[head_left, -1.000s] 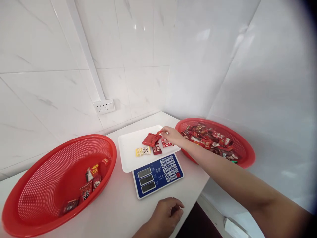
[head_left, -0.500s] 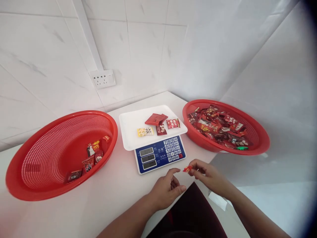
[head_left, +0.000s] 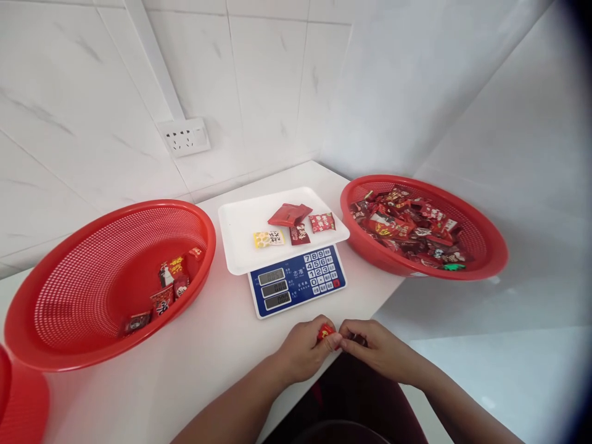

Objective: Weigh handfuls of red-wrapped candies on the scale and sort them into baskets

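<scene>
A small red packet (head_left: pixel 325 332) with yellow print is gripped between the thumb and fingers of my left hand (head_left: pixel 300 350). My right hand (head_left: pixel 382 351) pinches at the packet's right end, its fingertips against my left thumb; the fingers hide that end. Just beyond my hands stands a blue digital scale (head_left: pixel 303 271) with a white tray (head_left: pixel 240 237). On the tray lie a yellow-and-white packet (head_left: pixel 268 238), a dark red packet (head_left: pixel 299 235), a red-and-white packet (head_left: pixel 322 222) and red wrappers (head_left: pixel 290 214).
To the right, a red mesh basket (head_left: pixel 497 262) holds a heap of wrapped snacks (head_left: pixel 407 225). At left, another red basket (head_left: pixel 69 302) has several packets (head_left: pixel 173 271) along its near side. Part of a further red container (head_left: pixel 23 401) shows at lower left. A tiled wall with a socket (head_left: pixel 185 137) stands behind.
My hands have come together near the table's edge. The packet, formerly in my right fingers alone, is now also gripped by my left hand. The view has shifted slightly.
</scene>
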Demonstrator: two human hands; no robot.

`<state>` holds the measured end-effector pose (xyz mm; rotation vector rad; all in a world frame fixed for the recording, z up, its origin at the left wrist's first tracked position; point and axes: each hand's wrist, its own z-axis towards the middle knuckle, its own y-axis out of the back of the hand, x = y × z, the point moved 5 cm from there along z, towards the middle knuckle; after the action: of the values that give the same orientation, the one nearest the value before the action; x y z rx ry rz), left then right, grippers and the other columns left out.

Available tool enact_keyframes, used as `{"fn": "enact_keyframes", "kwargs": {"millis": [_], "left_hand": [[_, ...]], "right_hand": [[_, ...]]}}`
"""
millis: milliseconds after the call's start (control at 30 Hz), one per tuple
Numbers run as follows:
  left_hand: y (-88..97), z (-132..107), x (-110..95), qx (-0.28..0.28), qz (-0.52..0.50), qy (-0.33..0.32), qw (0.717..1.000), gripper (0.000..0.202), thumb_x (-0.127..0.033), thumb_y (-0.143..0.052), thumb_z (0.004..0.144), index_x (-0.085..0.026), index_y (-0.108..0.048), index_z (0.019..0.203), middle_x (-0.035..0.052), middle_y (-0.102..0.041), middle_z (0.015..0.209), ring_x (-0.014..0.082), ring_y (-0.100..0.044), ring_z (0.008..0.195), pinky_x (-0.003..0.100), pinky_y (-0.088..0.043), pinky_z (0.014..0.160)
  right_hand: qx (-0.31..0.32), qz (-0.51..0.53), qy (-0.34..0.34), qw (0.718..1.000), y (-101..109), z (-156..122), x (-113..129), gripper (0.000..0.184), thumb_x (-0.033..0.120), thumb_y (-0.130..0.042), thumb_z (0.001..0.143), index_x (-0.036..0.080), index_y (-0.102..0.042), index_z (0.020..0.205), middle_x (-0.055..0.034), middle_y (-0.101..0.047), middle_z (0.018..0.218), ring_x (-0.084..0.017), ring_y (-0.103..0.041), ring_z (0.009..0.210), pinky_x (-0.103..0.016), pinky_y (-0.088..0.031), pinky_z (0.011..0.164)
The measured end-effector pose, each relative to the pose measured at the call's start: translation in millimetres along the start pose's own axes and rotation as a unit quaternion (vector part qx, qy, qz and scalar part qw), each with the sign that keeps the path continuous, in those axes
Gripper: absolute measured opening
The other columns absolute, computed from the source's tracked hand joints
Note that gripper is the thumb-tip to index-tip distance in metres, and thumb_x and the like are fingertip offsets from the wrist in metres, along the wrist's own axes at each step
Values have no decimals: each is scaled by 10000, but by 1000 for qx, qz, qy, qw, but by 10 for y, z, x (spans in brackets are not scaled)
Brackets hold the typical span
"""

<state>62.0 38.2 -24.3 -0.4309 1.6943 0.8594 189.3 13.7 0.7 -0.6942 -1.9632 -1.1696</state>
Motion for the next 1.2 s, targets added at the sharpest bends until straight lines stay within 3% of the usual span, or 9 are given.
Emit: {"fn": "enact_keyframes", "kwargs": {"millis": [100, 200, 300, 367, 467, 567, 767, 1033, 1200], "left_hand": [[5, -6, -14, 2, -80, -2, 997, 391, -508, -325, 886, -180, -532, 837, -5, -560, 710, 126, -517, 666, 242, -411, 646], [11, -6, -8, -6, -170, 0, 985, 433, -538, -299, 882, -167, -520, 861, 5, -550, 690, 125, -522, 650, 248, -432, 645], [5, -2, 11, -10, -190, 0, 982, 432, -535, -312, 880, -161, -526, 883, 10, -552, 688, 124, -525, 647, 247, -435, 640], [-8, 2, 20, -7, -169, -4, 986, 404, -508, -335, 885, -160, -539, 897, 11, -559, 707, 124, -529, 663, 245, -433, 650], [-22, 10, 32, -3, -126, -1, 992, 353, -467, -376, 884, -165, -559, 888, 6, -564, 723, 126, -534, 685, 243, -432, 664], [-16, 18, 18, -5, -99, -4, 995, 310, -428, -402, 881, -169, -573, 870, 0, -569, 715, 127, -534, 683, 235, -429, 658], [-24, -1, -21, -24, -13, -10, 1000, 181, -290, -478, 836, -179, -620, 848, 2, -618, 769, 125, -522, 689, 215, -409, 654], [-25, -63, -207, -62, 47, -11, 997, 209, -251, -454, 841, -183, -649, 869, 9, -647, 787, 128, -549, 704, 211, -437, 659], [478, -474, -528, -174, 250, -64, 950, 239, -273, -427, 877, -233, -595, 1043, 60, -642, 1016, 168, -578, 941, 274, -468, 841]], "right_hand": [[-17, 15, 0, 1000, 161, 0, -32, 292, 435, -475, 835, 197, -590, 713, 16, -582, 644, -123, -502, 598, -233, -414, 570], [-134, 73, 11, 988, 558, 7, -61, 344, 528, -521, 782, 204, -594, 692, -11, -604, 665, -147, -542, 605, -272, -459, 587], [-303, 198, 35, 931, 1008, -41, -89, 393, 601, -539, 737, 224, -613, 821, -52, -647, 781, -174, -598, 675, -290, -492, 587], [-335, 261, 43, 904, 1124, -35, -97, 450, 602, -549, 731, 243, -596, 998, -77, -662, 888, -187, -623, 739, -296, -507, 597], [-263, 248, 34, 932, 932, 103, -108, 474, 527, -571, 755, 224, -561, 1119, -90, -669, 929, -190, -635, 770, -314, -519, 633], [-199, 157, 33, 967, 479, 290, -204, 308, 430, -507, 812, 189, -617, 970, -45, -664, 746, -178, -622, 680, -307, -509, 595], [-338, -152, 152, 916, -90, 354, -273, 210, 244, -426, 838, 195, -623, 785, -43, -651, 712, -187, -602, 667, -307, -464, 605], [-354, -197, 250, 879, -100, 266, -235, 197, 218, -412, 869, 213, -607, 838, -29, -641, 683, -170, -616, 642, -279, -476, 572], [-354, -183, 279, 874, -110, 239, -255, 182, 225, -425, 870, 218, -606, 858, -38, -648, 708, -179, -623, 656, -296, -495, 588]]}}
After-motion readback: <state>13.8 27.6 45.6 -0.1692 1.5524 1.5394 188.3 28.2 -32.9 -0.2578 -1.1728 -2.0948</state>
